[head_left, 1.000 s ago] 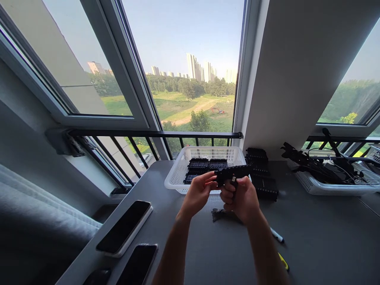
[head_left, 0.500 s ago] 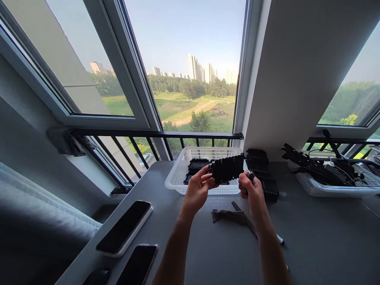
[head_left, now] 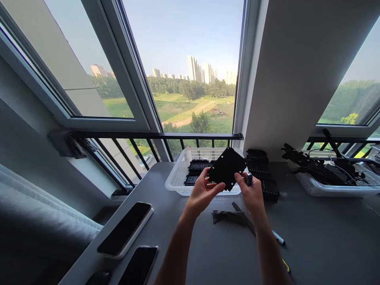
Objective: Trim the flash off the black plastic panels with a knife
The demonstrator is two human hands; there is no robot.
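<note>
A flat black plastic panel [head_left: 227, 166] with notched edges and small holes is held up over the front of a white basket [head_left: 175, 183]. My left hand [head_left: 202, 193] grips its left edge, thumb along the lower side. On the right edge lies the thumb of my right hand [head_left: 251, 193], whose curled fingers also keep a small dark object [head_left: 249, 179] with a pale tip. What that object is I cannot make out. Inside the basket lie more black plastic parts [head_left: 197, 169], partly hidden by the panel.
Stacked black parts [head_left: 258, 166] stand right of the basket. A dark crumpled strip [head_left: 228, 216] and a marker-like pen [head_left: 279, 237] lie near my right forearm. Phones [head_left: 126, 229] are at left. Another basket [head_left: 329, 190] with black pieces and cables stands far right, below the window.
The panel has been turned, so its broad flat face now shows. My right hand has moved in from beside the panel and now grips its right edge.
</note>
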